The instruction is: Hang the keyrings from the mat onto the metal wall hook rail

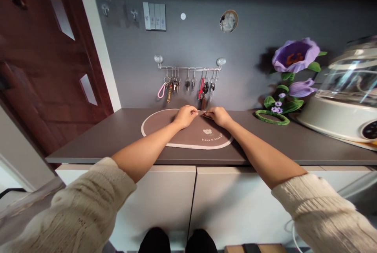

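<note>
A brown oval mat (159, 127) with a pale border, a small white flower print and lettering lies on the dark countertop. My left hand (186, 116) is over the middle of the mat near its far edge, fingers closed in a pinch; what is between the fingertips, if anything, is too small to make out. Just to the right, my right hand (218, 116) is closed at the mat's far edge, which seems slightly raised at the fingertips. The two hands are a short gap apart. Both forearms cross over the mat's near side.
Behind the mat, a clear hook rail (190, 68) on the grey wall carries several keys (174, 84). To the right stand a purple artificial flower (296, 56) and a white appliance (326, 115) with a clear cover. White cabinet doors (159, 198) are below the countertop (118, 139).
</note>
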Tool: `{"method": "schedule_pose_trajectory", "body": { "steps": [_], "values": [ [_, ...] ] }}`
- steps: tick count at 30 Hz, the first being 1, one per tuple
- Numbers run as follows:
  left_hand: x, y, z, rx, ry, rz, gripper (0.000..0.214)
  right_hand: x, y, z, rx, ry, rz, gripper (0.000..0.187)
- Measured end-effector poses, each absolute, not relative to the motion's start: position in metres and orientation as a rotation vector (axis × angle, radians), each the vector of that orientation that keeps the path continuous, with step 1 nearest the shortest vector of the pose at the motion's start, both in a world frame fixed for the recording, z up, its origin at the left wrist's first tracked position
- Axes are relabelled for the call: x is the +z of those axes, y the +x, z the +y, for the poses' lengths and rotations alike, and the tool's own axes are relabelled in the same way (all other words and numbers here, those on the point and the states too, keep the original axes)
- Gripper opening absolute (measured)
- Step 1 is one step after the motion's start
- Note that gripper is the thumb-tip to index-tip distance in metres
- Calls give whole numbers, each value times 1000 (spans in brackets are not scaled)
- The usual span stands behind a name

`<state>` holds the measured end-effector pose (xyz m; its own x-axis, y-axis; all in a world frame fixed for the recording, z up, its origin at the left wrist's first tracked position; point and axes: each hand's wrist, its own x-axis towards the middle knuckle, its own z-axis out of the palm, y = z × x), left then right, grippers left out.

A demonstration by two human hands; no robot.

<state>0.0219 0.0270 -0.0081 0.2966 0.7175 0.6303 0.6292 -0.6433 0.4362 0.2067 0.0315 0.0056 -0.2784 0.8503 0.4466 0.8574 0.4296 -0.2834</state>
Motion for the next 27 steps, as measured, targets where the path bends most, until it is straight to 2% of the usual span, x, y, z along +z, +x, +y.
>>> {"method": "schedule_pose_trajectory", "body": {
  "steps": [15, 27],
  "values": [
    [-4, 24, 22, 1318, 2392, 1256, 23, 23, 187, 9, 44, -1232, -2003, 23],
    [2, 22, 19, 1456, 2427, 1241, 16, 24, 188, 10, 123, -1179, -1909, 27]
  ]
}}
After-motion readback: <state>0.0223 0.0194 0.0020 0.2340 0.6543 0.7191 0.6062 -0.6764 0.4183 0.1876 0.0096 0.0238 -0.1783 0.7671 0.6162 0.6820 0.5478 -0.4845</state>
